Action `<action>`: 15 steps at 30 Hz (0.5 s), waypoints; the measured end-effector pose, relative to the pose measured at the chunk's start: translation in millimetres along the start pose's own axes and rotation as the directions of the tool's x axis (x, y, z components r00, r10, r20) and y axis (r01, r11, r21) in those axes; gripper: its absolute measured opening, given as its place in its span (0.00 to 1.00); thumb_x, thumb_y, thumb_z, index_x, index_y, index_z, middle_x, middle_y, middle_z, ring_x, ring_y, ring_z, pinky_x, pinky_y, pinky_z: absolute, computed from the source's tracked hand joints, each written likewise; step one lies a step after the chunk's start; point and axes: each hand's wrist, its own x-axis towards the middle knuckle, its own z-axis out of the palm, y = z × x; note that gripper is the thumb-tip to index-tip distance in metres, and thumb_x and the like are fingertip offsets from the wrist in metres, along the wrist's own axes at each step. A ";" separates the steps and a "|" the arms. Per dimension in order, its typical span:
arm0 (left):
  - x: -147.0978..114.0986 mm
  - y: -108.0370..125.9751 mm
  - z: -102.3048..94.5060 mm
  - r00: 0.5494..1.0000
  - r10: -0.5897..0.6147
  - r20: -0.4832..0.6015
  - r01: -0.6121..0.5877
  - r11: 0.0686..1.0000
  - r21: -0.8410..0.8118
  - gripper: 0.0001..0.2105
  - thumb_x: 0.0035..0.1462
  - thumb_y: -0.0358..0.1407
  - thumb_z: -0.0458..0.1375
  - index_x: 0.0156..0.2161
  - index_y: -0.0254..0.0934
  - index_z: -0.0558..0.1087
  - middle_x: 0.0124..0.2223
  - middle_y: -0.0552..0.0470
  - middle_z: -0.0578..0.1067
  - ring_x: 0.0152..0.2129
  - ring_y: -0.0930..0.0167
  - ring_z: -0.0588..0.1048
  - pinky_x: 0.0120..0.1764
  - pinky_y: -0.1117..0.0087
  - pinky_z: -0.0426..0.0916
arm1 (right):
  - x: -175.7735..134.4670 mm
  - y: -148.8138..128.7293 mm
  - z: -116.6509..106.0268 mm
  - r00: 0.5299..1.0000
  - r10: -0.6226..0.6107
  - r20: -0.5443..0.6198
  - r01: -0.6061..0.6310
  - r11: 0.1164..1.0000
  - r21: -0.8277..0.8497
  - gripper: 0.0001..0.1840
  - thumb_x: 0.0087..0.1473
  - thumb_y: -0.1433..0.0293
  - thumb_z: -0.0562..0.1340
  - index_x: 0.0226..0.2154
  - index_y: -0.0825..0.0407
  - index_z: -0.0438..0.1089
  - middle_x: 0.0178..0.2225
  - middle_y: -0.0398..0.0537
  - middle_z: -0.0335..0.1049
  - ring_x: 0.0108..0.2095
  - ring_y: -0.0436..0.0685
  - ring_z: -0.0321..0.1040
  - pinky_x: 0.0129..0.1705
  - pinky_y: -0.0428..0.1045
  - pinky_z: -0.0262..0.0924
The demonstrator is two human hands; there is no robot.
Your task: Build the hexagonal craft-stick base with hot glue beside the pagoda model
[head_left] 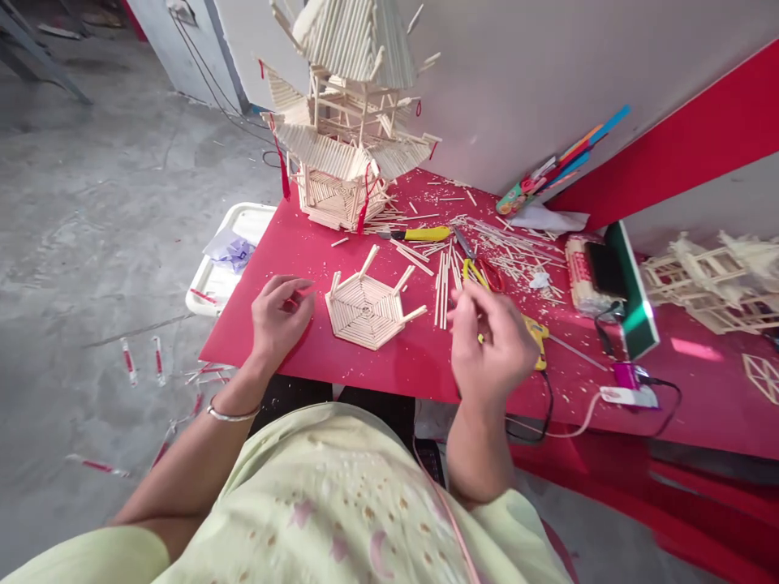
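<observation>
A six-sided base of thin wooden sticks point(365, 310) lies on the red table between my hands, with several short posts rising at its corners. Left of it, my left hand point(281, 315) hovers with loosely curled fingers, a gap between thumb and forefinger and nothing seen in them. On the other side, my right hand point(494, 341) is raised over the table, thumb and fingertips pinched together; anything between them is too small to make out. Just beyond that hand are loose sticks point(443, 284) and yellow-and-red-handled pliers point(475, 272). A yellow glue gun point(536, 337) is partly hidden behind it.
A tall stick pagoda point(346, 146) with red tassels stands at the back. A yellow-handled utility knife point(426, 234) lies near it, among scraps. At right are a stick bundle point(581, 276), a power strip point(630, 396) with cables and another stick model point(712, 284). A white tray point(198, 296) is at left.
</observation>
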 end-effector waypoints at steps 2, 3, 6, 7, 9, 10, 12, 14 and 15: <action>-6.3 1.7 -5.1 1.000 0.016 0.004 -0.016 1.000 0.018 0.07 0.59 0.35 0.62 0.40 0.36 0.82 0.37 0.50 0.78 0.27 0.75 0.74 0.30 0.74 0.68 | 30.3 33.8 9.3 0.996 0.023 0.083 -0.014 0.993 -0.113 0.16 0.68 0.63 0.58 0.52 0.46 0.77 0.47 0.51 0.79 0.43 0.59 0.77 0.49 0.55 0.72; -10.4 2.2 -7.4 0.999 0.031 0.038 -0.032 0.999 0.028 0.07 0.59 0.35 0.62 0.40 0.37 0.82 0.35 0.51 0.78 0.27 0.75 0.74 0.31 0.73 0.68 | 45.2 50.8 19.3 0.979 0.050 0.197 -0.016 0.985 -0.172 0.16 0.68 0.64 0.57 0.51 0.48 0.78 0.47 0.52 0.79 0.44 0.59 0.76 0.50 0.55 0.71; -25.5 2.5 -11.7 0.972 0.099 0.212 -0.113 0.992 0.054 0.08 0.60 0.36 0.62 0.41 0.37 0.82 0.32 0.52 0.77 0.25 0.75 0.73 0.31 0.74 0.68 | 79.1 89.8 56.8 0.829 0.250 0.501 -0.039 0.918 -0.395 0.15 0.65 0.65 0.60 0.48 0.51 0.79 0.48 0.53 0.79 0.43 0.59 0.74 0.49 0.53 0.67; -30.6 2.2 -12.1 0.955 0.117 0.271 -0.139 0.988 0.064 0.09 0.60 0.37 0.62 0.42 0.38 0.82 0.33 0.52 0.78 0.25 0.75 0.73 0.31 0.74 0.68 | 85.2 97.3 68.5 0.785 0.304 0.539 -0.030 0.888 -0.458 0.15 0.65 0.65 0.62 0.50 0.51 0.78 0.50 0.55 0.77 0.46 0.60 0.73 0.50 0.53 0.65; -39.1 0.6 -11.5 0.925 0.135 0.355 -0.181 0.978 0.101 0.11 0.61 0.39 0.62 0.46 0.39 0.81 0.37 0.50 0.79 0.27 0.74 0.75 0.31 0.74 0.68 | 90.1 105.0 87.2 0.723 0.380 0.577 -0.007 0.839 -0.544 0.18 0.64 0.63 0.64 0.53 0.52 0.76 0.54 0.58 0.75 0.50 0.61 0.70 0.51 0.54 0.63; -42.1 -0.5 -10.6 0.915 0.137 0.379 -0.198 0.972 0.127 0.12 0.62 0.40 0.62 0.48 0.40 0.81 0.39 0.50 0.80 0.28 0.74 0.76 0.31 0.74 0.68 | 89.9 106.5 94.0 0.710 0.396 0.583 -0.001 0.828 -0.561 0.18 0.64 0.62 0.64 0.52 0.53 0.76 0.54 0.59 0.74 0.50 0.61 0.70 0.52 0.54 0.62; -44.6 -2.9 -7.8 0.901 0.141 0.411 -0.230 0.957 0.177 0.14 0.62 0.42 0.62 0.51 0.41 0.80 0.42 0.49 0.81 0.29 0.74 0.77 0.32 0.74 0.68 | 87.5 107.0 103.2 0.699 0.410 0.586 0.000 0.819 -0.573 0.16 0.65 0.62 0.64 0.49 0.54 0.77 0.53 0.60 0.74 0.49 0.61 0.70 0.51 0.53 0.61; -43.5 -5.0 -3.9 0.890 0.139 0.434 -0.252 0.944 0.214 0.14 0.62 0.42 0.63 0.51 0.42 0.80 0.44 0.49 0.81 0.28 0.73 0.76 0.32 0.73 0.68 | 85.9 107.1 106.6 0.700 0.410 0.585 -0.002 0.820 -0.572 0.14 0.66 0.63 0.63 0.46 0.56 0.77 0.51 0.61 0.74 0.48 0.60 0.71 0.50 0.53 0.61; -42.2 -5.7 -1.5 0.889 0.137 0.438 -0.257 0.939 0.229 0.14 0.62 0.42 0.63 0.51 0.42 0.80 0.43 0.49 0.81 0.29 0.73 0.76 0.32 0.73 0.67 | 85.9 107.3 105.7 0.701 0.409 0.584 -0.003 0.821 -0.571 0.13 0.66 0.65 0.62 0.45 0.56 0.77 0.51 0.61 0.75 0.47 0.60 0.71 0.49 0.53 0.62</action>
